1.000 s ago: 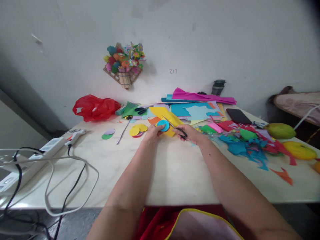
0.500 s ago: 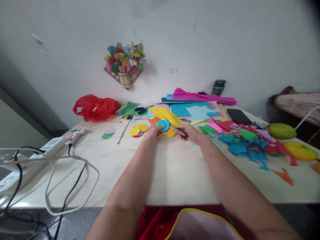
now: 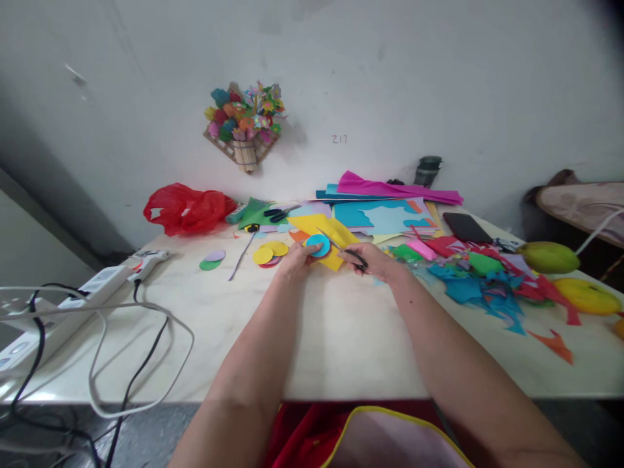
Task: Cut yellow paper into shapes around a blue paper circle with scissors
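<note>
In the head view, the left hand pinches a flat round blue paper disc against a yellow paper sheet, over the pale table at twelve o'clock. The right hand is curled round black-handled metal scissors, pointing to ten o'clock, long line ten-to-four. Paper should be light, bendy (easily creased!), best held by its edge.

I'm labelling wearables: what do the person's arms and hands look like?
The left hand and right hand are ungloved, with no watch or bracelet visible. The forearms are bare, no sleeves in view; the right one bears a small dark spot.
</note>
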`<state>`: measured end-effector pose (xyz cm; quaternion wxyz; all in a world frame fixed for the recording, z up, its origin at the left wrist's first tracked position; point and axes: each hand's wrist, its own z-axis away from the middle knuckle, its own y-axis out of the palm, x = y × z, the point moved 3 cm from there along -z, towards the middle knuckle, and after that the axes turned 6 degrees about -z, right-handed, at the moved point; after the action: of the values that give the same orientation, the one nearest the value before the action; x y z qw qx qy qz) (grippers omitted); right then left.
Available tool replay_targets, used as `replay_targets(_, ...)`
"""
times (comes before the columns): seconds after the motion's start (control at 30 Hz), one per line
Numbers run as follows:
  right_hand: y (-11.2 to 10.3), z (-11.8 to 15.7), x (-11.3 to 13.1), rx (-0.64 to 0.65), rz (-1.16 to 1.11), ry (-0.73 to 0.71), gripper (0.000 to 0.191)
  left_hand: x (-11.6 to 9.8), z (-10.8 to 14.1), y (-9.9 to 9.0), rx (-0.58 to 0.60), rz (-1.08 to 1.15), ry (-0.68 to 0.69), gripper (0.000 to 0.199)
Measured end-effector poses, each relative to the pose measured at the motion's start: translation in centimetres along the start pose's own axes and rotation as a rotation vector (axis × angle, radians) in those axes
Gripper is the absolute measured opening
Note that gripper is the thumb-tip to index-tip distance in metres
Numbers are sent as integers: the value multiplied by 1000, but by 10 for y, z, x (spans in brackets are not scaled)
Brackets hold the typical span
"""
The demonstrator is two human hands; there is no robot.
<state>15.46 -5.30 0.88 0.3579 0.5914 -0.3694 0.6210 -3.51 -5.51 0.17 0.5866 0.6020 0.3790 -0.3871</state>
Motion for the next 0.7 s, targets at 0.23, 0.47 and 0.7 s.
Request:
replay_targets(0.23, 2, 1, 1, -2, 5, 3, 43, 1, -1, 0, -4, -11, 2, 32)
replay_targets(0.47, 5, 3, 4, -24, 9, -1, 48, 1, -2, -1, -9, -30, -3, 31)
replay_targets(0.7, 5, 4, 6, -19, 5, -6, 48, -1, -1, -2, 7, -49, 1, 29)
